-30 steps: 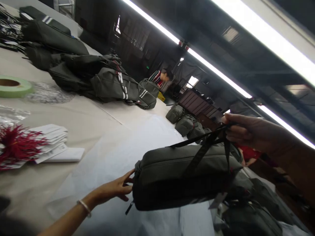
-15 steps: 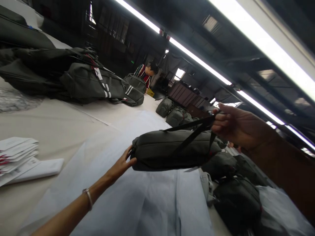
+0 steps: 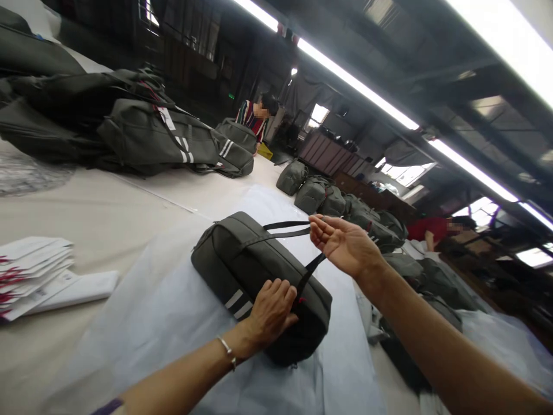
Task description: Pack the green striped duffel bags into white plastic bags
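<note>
A dark grey-green duffel bag (image 3: 254, 259) with two white stripes lies tilted on sheets of thin, translucent plastic (image 3: 173, 323). My right hand (image 3: 345, 245) is closed on the bag's black carry straps and pulls them up and to the right, taut. My left hand (image 3: 274, 308), with a bracelet at the wrist, presses on the bag's near side by the strap's lower end. Its fingers are curled against the fabric, and what lies under them is partly hidden. A small red tab shows close to those fingers.
White tags with red strings (image 3: 37, 276) are stacked at the left. Similar bags (image 3: 159, 141) lie in a pile at the back left, and more bags (image 3: 313, 193) line the right edge. One person (image 3: 254, 121) stands at the far end, another (image 3: 432, 227) at the right.
The bag has come down onto the plastic and turned, so its white stripes now show. My left hand has shifted from its far end to its near side; my right hand has moved left and lower.
</note>
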A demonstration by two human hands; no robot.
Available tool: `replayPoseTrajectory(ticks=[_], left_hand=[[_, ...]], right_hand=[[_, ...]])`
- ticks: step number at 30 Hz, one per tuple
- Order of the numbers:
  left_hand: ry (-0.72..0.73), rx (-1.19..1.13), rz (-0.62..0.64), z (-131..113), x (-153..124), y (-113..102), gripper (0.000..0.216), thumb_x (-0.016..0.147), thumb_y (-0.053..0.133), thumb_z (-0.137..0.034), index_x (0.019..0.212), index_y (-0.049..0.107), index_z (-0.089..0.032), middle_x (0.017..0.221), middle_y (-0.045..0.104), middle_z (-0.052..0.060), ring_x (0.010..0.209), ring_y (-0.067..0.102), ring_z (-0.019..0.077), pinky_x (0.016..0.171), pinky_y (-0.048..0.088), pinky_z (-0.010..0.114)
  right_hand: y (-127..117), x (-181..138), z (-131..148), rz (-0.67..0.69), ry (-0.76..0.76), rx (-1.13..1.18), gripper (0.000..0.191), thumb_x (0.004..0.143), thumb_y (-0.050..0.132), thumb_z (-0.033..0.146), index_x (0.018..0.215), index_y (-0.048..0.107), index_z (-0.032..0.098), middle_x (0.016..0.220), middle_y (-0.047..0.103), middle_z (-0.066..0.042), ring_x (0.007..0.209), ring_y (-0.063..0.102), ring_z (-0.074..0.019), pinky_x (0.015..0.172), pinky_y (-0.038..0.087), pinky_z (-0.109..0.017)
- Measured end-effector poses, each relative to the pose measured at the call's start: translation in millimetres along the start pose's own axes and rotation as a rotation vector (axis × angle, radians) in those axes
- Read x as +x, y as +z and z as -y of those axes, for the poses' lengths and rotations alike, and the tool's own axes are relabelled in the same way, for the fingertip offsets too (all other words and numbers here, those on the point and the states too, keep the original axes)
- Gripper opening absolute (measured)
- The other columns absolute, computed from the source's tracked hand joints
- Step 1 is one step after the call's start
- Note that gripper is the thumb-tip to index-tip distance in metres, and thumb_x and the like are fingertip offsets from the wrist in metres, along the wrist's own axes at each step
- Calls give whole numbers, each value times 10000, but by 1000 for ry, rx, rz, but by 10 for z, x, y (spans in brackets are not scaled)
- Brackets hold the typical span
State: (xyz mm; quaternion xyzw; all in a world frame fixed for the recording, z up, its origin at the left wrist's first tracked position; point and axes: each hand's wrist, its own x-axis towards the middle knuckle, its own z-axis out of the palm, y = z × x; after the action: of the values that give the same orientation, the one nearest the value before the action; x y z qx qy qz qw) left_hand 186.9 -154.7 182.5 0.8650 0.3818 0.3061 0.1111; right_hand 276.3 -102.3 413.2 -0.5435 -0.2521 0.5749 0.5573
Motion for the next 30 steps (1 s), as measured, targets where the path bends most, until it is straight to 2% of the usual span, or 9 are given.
replayPoseTrajectory(ticks=[3,5,8,10,13,16,21,25,30], left_hand=[[6,81,21,12,38,43,350,796,765,-342,1022,550,-183,994,617,64,925,569,267,830,432,422],[15,94,32,53,44,21,232,842,710,-297,969,550,-186,960,614,63,908,569,259,805,420,409],[31,96,58,128,29,19,66,897,607,-224,888,552,-187,902,610,64,877,573,250,754,403,390],[38,98,69,176,17,47,50,915,552,-192,866,548,-185,885,607,67,859,574,247,732,396,385],[19,98,71,225,7,90,52,917,558,-215,880,538,-185,866,600,59,817,574,236,705,390,371],[4,93,65,225,6,111,252,855,691,-367,920,525,-189,890,596,55,821,570,247,713,396,371],[-4,31,121,133,14,145,148,867,650,-211,963,541,-180,997,611,84,940,572,273,811,409,401],[-51,-63,172,100,45,94,51,887,599,-201,892,553,-178,960,645,82,905,604,250,778,431,365],[-84,-399,240,220,353,-224,176,984,392,-303,932,521,-195,785,676,-7,671,627,135,586,440,236]], right_hand=[[19,-60,-107,149,-1,-81,43,837,590,138,871,610,154,909,730,-79,666,687,-123,668,601,-248],[-67,-136,-65,247,26,-313,162,817,668,219,958,629,150,914,745,-97,610,690,-156,603,601,-292],[-435,-208,-23,257,27,-753,421,756,761,336,1120,652,152,859,755,-102,547,679,-181,537,571,-306],[-797,-191,-124,210,-32,-960,411,753,746,390,1094,695,167,828,754,-82,605,691,-189,612,575,-325],[-1332,-84,-554,78,-245,-1223,295,730,720,360,984,744,212,912,749,-61,851,700,-243,862,547,-432],[-1648,38,-1192,-64,-504,-1335,345,669,732,290,1008,741,226,1112,702,-83,1089,623,-293,1010,464,-485],[-1661,164,-1913,-254,-850,-1234,358,802,650,329,1152,679,257,1178,644,-79,1151,547,-271,1024,426,-484],[-1604,216,-1951,-301,-861,-1164,200,852,614,377,965,706,241,999,660,-63,1031,565,-256,957,444,-449],[-1584,166,-1947,-290,-840,-1136,327,836,634,484,1046,694,241,1042,661,-72,1029,570,-272,930,445,-442]])
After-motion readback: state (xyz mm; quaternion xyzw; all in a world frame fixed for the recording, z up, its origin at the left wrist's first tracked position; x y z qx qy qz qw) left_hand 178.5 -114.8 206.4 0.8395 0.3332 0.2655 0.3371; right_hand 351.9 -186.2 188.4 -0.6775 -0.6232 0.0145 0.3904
